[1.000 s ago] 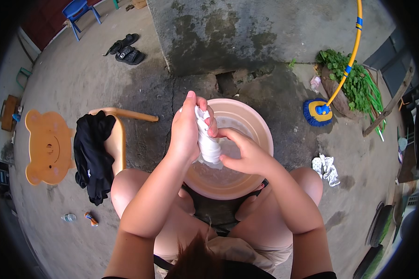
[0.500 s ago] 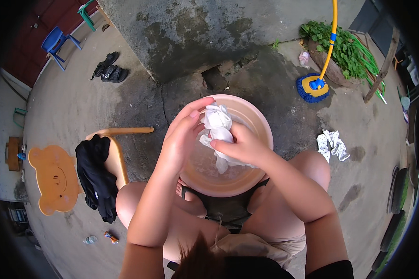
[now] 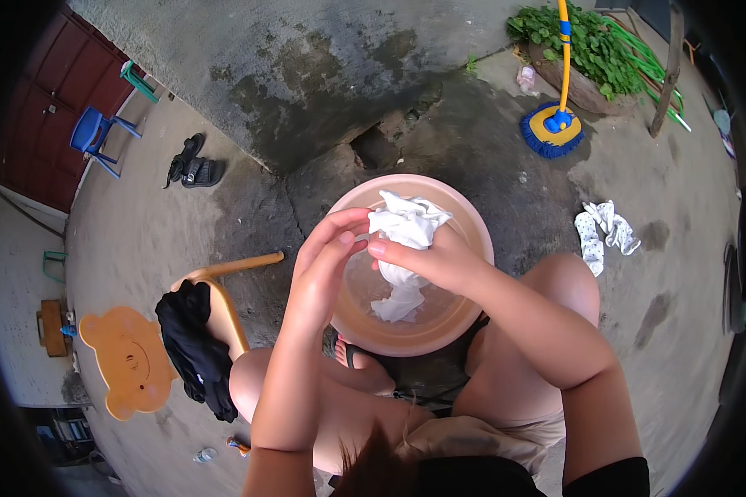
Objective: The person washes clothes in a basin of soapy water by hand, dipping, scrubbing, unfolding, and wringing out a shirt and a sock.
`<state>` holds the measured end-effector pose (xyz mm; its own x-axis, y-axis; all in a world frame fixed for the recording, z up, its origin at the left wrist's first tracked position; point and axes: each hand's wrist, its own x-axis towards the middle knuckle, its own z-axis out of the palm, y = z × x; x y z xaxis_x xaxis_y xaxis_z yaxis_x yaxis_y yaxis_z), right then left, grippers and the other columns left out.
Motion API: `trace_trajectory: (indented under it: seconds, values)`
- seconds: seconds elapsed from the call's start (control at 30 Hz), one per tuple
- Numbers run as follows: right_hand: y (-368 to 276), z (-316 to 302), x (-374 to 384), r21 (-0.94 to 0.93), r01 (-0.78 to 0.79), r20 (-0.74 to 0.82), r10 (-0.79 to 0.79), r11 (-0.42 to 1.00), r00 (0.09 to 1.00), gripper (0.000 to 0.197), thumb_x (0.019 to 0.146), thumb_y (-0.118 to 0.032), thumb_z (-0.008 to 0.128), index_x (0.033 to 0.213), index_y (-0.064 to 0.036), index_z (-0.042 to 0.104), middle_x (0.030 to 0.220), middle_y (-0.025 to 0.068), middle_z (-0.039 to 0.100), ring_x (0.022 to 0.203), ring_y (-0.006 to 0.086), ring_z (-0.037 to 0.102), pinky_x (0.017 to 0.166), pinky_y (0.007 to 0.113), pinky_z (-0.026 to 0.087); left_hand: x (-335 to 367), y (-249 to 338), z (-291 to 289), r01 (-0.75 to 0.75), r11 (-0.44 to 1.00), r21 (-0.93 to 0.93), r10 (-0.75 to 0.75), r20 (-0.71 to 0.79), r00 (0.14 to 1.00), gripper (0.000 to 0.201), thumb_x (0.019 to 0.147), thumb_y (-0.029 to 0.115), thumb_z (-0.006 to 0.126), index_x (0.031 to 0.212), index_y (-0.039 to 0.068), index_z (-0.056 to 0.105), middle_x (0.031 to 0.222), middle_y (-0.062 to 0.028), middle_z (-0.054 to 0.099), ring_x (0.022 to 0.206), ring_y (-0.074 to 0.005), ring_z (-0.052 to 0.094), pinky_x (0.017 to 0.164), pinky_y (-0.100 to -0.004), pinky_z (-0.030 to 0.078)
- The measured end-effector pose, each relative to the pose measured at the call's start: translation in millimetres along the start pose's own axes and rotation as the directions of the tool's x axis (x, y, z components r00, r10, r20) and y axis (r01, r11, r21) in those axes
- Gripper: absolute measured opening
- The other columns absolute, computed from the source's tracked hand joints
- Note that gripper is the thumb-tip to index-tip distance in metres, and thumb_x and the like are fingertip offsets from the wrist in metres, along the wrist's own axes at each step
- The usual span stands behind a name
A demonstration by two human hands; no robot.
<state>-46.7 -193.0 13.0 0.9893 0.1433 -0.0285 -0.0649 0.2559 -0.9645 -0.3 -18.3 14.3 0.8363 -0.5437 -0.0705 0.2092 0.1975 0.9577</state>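
A bunched white cloth (image 3: 409,225) hangs over a round peach basin (image 3: 399,343) of cloudy water (image 3: 358,286), its trailing end dangling inside the rim; whether it touches the water cannot be told. The person's right hand (image 3: 439,260) grips the cloth, while the left hand (image 3: 323,263), fingers loosely curved, grasps nothing, fingertips at the fabric's edge.

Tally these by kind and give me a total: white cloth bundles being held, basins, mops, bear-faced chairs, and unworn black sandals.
Held white cloth bundle: 1
Basin: 1
Mop: 1
Bear-faced chair: 1
Unworn black sandals: 2
Total: 6
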Motion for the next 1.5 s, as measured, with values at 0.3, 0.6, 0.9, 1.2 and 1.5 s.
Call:
trace_trajectory:
  seconds: [0.3, 0.6, 0.9, 1.2, 1.5]
  values:
    - [-0.9, -10.6, 2.5, 0.176, -0.039, 0.046, 0.031, 0.984, 0.998, 0.024, 0.086, -0.012, 0.065, 0.107, -0.0029, 0.057, 0.084, 0.0016, 0.062, 0.066, 0.0082, 0.06, 0.054, 0.023, 0.045, 3.4, -0.6, 12.5, -0.03, 0.999, 0.015, 0.03, -0.011, 0.999, 0.035, 0.09, 0.017, 0.048, 0.12, -0.001, 0.052, 0.118, -0.014, 0.057, 0.113, -0.0214, 0.052, 0.1, -0.0368, 0.036]
    - [-8.4, -5.4, 2.5, 0.354, -0.127, 0.033, 0.124, 0.926, 0.992, 0.036, 0.088, -0.042, 0.059, 0.098, -0.0072, 0.059, 0.073, -0.0003, 0.055, 0.058, 0.0061, 0.048, 0.05, 0.022, 0.039, 1.7, -5.8, 13.2, 0.021, 0.995, 0.101, -0.018, -0.029, 0.999, 0.037, 0.09, 0.019, 0.05, 0.12, -0.002, 0.05, 0.119, -0.0121, 0.056, 0.113, -0.0203, 0.051, 0.099, -0.0348, 0.037]
    - [-7.9, -7.0, 4.3, 0.36, -0.149, -0.063, 0.184, 0.921, 0.981, 0.038, 0.091, -0.044, 0.054, 0.078, -0.008, 0.057, 0.054, -0.0013, 0.045, 0.04, 0.0061, 0.036, 0.039, 0.023, 0.026, -0.6, -3.8, 12.7, 0.013, 0.997, 0.08, -0.013, -0.007, 1.0, 0.033, 0.09, 0.017, 0.051, 0.119, 0.002, 0.052, 0.116, -0.0083, 0.057, 0.11, -0.0175, 0.051, 0.098, -0.0333, 0.038]
    - [3.8, 0.9, 8.2, 0.033, -0.087, -0.182, 0.092, 0.996, 0.979, 0.041, 0.094, -0.041, 0.05, 0.087, -0.0023, 0.061, 0.062, -0.0005, 0.053, 0.055, 0.0065, 0.048, 0.05, 0.023, 0.037, -7.0, -10.5, 9.5, -0.113, 0.952, 0.285, 0.09, 0.093, 0.992, 0.031, 0.087, 0.01, 0.06, 0.116, 0.004, 0.05, 0.109, -0.0044, 0.056, 0.108, -0.0155, 0.05, 0.097, -0.0317, 0.037]
    - [17.8, 8.7, 14.8, -0.031, 0.049, -0.052, -0.051, 0.998, 0.997, 0.046, 0.099, -0.043, 0.038, 0.116, -0.0018, 0.05, 0.101, 0.0055, 0.056, 0.094, 0.0114, 0.052, 0.08, 0.027, 0.043, -6.0, -17.1, 6.8, -0.152, 0.802, 0.578, 0.201, -0.022, 0.979, 0.038, 0.08, 0.009, 0.071, 0.113, 0.002, 0.055, 0.11, -0.0055, 0.057, 0.103, -0.0155, 0.056, 0.091, -0.0302, 0.044]
